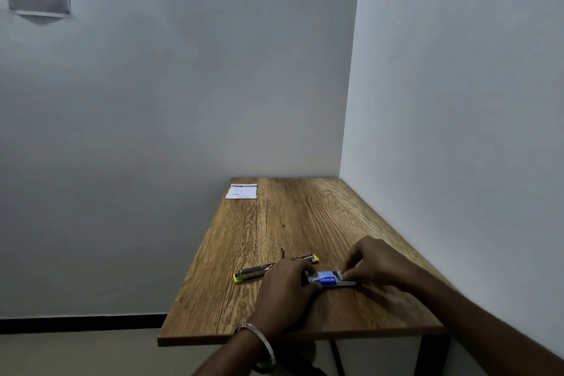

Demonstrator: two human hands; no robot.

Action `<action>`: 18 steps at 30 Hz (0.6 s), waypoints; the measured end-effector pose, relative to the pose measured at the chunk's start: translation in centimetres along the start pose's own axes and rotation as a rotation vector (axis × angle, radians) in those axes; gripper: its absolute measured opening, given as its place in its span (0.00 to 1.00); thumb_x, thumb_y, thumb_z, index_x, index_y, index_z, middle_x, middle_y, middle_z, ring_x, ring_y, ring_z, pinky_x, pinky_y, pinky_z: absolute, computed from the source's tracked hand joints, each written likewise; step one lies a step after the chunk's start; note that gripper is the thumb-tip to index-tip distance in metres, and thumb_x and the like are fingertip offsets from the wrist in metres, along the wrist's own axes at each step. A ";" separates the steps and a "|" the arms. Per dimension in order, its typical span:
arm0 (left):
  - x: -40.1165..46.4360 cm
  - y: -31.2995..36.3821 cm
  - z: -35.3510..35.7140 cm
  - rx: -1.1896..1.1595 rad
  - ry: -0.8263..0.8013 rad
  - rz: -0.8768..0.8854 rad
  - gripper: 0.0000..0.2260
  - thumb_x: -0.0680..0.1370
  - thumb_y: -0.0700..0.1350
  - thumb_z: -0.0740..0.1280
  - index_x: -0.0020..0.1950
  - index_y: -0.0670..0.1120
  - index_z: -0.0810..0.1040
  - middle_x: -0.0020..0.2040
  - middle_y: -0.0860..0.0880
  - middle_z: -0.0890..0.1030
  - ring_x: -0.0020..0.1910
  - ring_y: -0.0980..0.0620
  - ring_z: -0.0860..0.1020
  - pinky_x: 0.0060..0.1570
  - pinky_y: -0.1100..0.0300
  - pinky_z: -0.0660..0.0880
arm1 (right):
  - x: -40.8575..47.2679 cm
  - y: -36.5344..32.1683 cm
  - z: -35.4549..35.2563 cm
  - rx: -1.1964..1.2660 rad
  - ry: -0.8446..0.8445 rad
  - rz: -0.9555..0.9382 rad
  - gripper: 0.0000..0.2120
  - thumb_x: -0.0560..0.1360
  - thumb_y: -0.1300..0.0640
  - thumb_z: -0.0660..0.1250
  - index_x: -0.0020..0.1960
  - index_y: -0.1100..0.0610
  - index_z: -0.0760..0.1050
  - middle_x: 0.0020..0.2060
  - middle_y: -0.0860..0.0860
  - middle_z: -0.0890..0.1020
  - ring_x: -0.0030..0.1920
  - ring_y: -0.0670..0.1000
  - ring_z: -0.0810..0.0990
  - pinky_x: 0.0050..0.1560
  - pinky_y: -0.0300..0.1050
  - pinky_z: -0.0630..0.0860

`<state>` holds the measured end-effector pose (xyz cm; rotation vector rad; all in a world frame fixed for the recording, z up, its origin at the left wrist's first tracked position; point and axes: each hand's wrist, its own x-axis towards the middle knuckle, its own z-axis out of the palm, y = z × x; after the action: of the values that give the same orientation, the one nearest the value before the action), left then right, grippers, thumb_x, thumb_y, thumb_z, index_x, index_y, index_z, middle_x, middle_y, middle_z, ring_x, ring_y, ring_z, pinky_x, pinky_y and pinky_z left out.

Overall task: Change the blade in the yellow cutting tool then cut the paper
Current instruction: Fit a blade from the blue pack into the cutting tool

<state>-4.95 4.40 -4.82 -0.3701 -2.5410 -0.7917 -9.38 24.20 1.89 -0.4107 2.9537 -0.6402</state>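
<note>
Fingers of the left hand (283, 287) and right hand (370, 262) pinch opposite ends of a blue blade case (325, 278) low over the bench (293, 223), the yellow cutting tool (276, 267) lying just behind, paper (241, 191) at the far corner.

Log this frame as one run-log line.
phase: blade change | left hand and right hand: both grip small blue-and-white blade pack | yellow cutting tool: on wooden table, untouched | white paper: far corner, uncut
</note>
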 end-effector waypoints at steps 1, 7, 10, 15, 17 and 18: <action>0.0 0.0 0.0 -0.001 0.000 0.000 0.15 0.75 0.56 0.70 0.60 0.54 0.79 0.56 0.55 0.79 0.54 0.57 0.76 0.55 0.59 0.74 | 0.1 -0.1 0.1 -0.014 -0.007 -0.007 0.03 0.72 0.55 0.76 0.46 0.52 0.85 0.40 0.43 0.84 0.41 0.42 0.82 0.34 0.30 0.72; -0.1 0.1 0.0 -0.005 -0.009 0.002 0.16 0.75 0.56 0.70 0.61 0.54 0.79 0.57 0.55 0.79 0.55 0.57 0.76 0.56 0.59 0.75 | 0.4 -0.6 0.0 -0.036 -0.037 0.010 0.03 0.73 0.55 0.75 0.43 0.51 0.81 0.40 0.45 0.82 0.40 0.43 0.80 0.34 0.32 0.70; -0.1 0.1 0.0 0.003 -0.011 0.002 0.16 0.75 0.56 0.69 0.61 0.54 0.79 0.57 0.54 0.79 0.55 0.56 0.76 0.56 0.59 0.74 | 0.2 -0.2 0.0 0.017 -0.013 0.003 0.06 0.73 0.56 0.75 0.39 0.50 0.80 0.37 0.44 0.82 0.38 0.42 0.80 0.31 0.30 0.69; 0.1 0.1 0.0 0.001 -0.009 0.002 0.16 0.75 0.56 0.69 0.62 0.54 0.79 0.58 0.54 0.79 0.56 0.56 0.76 0.57 0.58 0.74 | -0.3 0.6 0.1 0.156 0.012 0.006 0.05 0.74 0.58 0.73 0.39 0.52 0.82 0.36 0.47 0.84 0.37 0.42 0.82 0.30 0.29 0.71; 0.1 0.1 -0.1 0.000 -0.008 0.000 0.16 0.75 0.55 0.70 0.62 0.54 0.79 0.57 0.55 0.79 0.55 0.56 0.76 0.56 0.58 0.74 | -0.3 0.9 0.1 0.185 0.039 0.008 0.03 0.74 0.58 0.74 0.41 0.54 0.83 0.37 0.48 0.85 0.38 0.43 0.82 0.31 0.30 0.72; 0.0 0.1 0.0 0.001 -0.006 0.000 0.16 0.75 0.55 0.70 0.62 0.54 0.79 0.57 0.55 0.79 0.55 0.56 0.76 0.56 0.59 0.74 | -0.3 1.0 0.1 0.200 0.050 0.007 0.02 0.73 0.57 0.74 0.42 0.54 0.83 0.37 0.48 0.85 0.39 0.44 0.83 0.31 0.31 0.73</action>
<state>-4.96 4.44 -4.74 -0.3724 -2.5474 -0.7906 -9.32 25.14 1.33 -0.3706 2.8969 -0.9467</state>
